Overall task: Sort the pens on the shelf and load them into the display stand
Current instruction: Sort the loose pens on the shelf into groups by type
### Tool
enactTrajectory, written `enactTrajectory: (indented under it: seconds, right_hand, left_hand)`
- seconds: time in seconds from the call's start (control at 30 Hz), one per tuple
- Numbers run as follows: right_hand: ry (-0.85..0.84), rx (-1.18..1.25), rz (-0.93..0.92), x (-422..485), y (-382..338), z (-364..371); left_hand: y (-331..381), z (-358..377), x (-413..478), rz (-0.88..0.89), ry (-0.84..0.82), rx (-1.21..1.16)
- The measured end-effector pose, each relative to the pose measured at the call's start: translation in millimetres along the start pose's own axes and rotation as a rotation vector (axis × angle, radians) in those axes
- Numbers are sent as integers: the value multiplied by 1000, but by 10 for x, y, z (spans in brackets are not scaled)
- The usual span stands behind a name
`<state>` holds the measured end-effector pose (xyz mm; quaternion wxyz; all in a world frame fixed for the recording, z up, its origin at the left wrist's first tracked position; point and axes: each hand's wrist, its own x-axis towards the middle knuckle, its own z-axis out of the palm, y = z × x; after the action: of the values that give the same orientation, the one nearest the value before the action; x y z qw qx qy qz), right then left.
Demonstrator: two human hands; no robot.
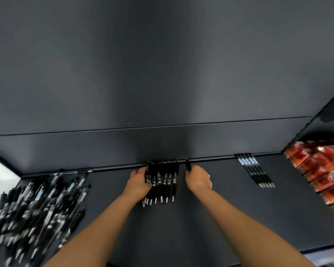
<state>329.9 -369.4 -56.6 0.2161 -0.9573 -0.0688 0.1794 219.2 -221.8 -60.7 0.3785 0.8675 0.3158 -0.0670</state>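
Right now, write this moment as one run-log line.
left hand: on black pen row | right hand: grips single black pen | pen pile: left | blue-labelled pens: right

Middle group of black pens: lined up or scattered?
Lined up: black plastic pens lie flat, side by side, silver tips toward the camera; left hand grips one end.

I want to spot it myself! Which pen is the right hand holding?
On the dark shelf, find the back edge's middle. Right of the neat row of black pens, the right hand holds one black pen, alone and tilted.
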Motion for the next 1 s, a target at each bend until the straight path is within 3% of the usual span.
enactTrajectory:
  seconds: [0.17,0.3,0.53,0.8,1.0]
  right_hand:
    - [-94,35,-24,114,-47,64]
    - [-171,-7,-150,126,-155,143]
    - [-181,-93,-299,168,9,98]
    - [20,-100,-561,-265,-236,155]
    - [-183,-190,-750,-771,-666,439]
  left_hand:
    - [49,53,-20,-14,24,-31]
    - [7,46,-44,-25,39,-14]
    - [-100,20,-100,4,25,9]
    - [-337,-188,-268,96,39,144]
    - [-640,-447,-430,171,79,259]
